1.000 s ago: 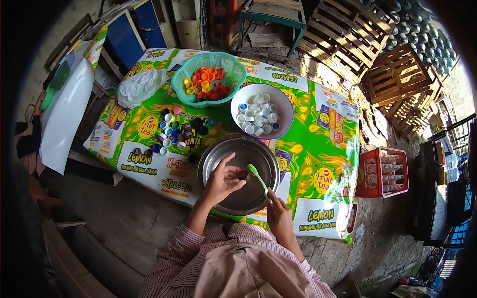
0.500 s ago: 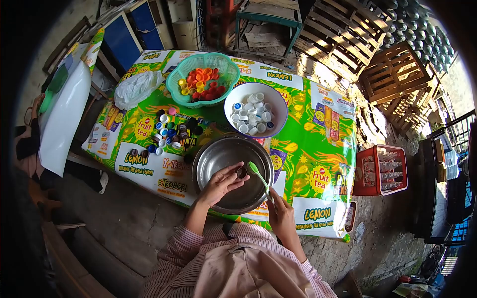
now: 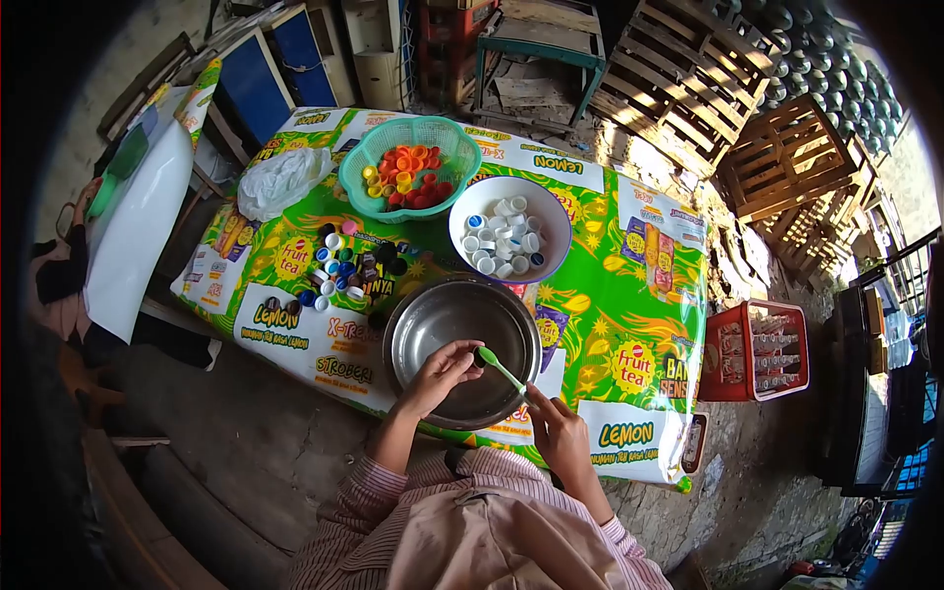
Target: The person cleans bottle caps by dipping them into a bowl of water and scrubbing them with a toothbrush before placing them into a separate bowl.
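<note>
Over the steel bowl [image 3: 438, 317], my left hand [image 3: 442, 378] pinches a dark bottle cap [image 3: 479, 358] between its fingertips. A light green toothbrush [image 3: 507, 374] is gripped by the handle in my right hand [image 3: 560, 431], at the bowl's right edge. Its head meets the cap in this view, bristles hidden. Loose caps [image 3: 339, 267] in blue, white, black and green lie in a heap left of the bowl. Behind it stands a white enamel bowl [image 3: 563, 236] with white caps inside. A teal plastic basket [image 3: 354, 147] holds orange, yellow and red caps.
A crumpled white plastic bag [image 3: 282, 183] lies at the table's left. The table wears a green printed cover [image 3: 590, 324]. At far left, another person's hand [image 3: 84, 204] is near a green object. Beyond the right edge are a red crate [image 3: 723, 359] of bottles and wooden pallets [image 3: 678, 74].
My right hand has brought the toothbrush head down and left onto the cap. The cap has turned in my left fingers, which have closed in more. The whole view has shifted slightly.
</note>
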The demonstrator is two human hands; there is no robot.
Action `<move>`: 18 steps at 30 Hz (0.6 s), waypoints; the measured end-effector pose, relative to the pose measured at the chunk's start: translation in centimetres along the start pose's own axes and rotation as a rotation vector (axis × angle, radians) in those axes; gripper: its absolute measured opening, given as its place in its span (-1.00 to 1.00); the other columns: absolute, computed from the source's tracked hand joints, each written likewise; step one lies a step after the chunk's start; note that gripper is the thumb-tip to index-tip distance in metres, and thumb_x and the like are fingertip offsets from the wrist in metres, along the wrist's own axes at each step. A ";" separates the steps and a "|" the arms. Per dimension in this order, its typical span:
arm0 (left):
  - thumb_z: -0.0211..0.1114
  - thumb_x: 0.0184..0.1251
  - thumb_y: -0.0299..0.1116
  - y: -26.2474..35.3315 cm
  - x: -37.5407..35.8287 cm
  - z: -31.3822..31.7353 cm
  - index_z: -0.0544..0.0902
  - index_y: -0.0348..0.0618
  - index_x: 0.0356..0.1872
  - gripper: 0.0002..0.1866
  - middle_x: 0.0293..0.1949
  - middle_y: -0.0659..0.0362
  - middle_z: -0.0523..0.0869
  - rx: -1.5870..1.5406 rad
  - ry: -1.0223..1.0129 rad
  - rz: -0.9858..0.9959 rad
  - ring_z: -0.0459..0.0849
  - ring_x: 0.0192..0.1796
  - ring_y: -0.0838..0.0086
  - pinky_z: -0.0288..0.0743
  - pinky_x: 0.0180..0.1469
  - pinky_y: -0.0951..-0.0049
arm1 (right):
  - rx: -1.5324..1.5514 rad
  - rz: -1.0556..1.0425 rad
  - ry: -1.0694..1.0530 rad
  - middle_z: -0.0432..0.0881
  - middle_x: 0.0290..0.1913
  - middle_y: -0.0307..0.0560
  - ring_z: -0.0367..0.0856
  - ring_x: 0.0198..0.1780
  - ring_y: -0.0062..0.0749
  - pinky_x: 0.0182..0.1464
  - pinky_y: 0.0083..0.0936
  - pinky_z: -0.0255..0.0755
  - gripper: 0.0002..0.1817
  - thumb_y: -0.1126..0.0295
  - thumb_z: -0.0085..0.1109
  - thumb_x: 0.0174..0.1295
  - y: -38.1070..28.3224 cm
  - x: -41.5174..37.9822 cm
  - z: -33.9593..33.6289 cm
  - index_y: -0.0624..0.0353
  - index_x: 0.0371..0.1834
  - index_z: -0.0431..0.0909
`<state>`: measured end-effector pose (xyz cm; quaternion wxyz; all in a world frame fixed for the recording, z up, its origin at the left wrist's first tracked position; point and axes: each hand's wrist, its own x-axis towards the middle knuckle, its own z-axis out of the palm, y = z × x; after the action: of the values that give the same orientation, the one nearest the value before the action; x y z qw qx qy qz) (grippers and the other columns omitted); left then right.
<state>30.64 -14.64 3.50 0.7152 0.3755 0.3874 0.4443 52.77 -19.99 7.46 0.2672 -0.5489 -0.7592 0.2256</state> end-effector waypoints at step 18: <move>-0.23 0.49 0.06 1.3 0.0 -2.3 0.54 -0.27 -0.33 -0.43 -0.56 0.26 0.43 0.026 0.026 -0.256 0.40 -0.49 0.59 0.46 -0.26 0.48 | -0.047 -0.065 -0.013 0.51 -0.52 -0.18 0.51 -0.61 -0.28 -0.60 -0.36 0.38 -0.49 0.44 0.17 0.15 -2.4 0.1 0.6 -0.13 0.23 0.43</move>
<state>28.20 -13.81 3.69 0.7561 0.3264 0.4472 0.3491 50.69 -20.64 8.55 0.2566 -0.5286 -0.7834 0.2025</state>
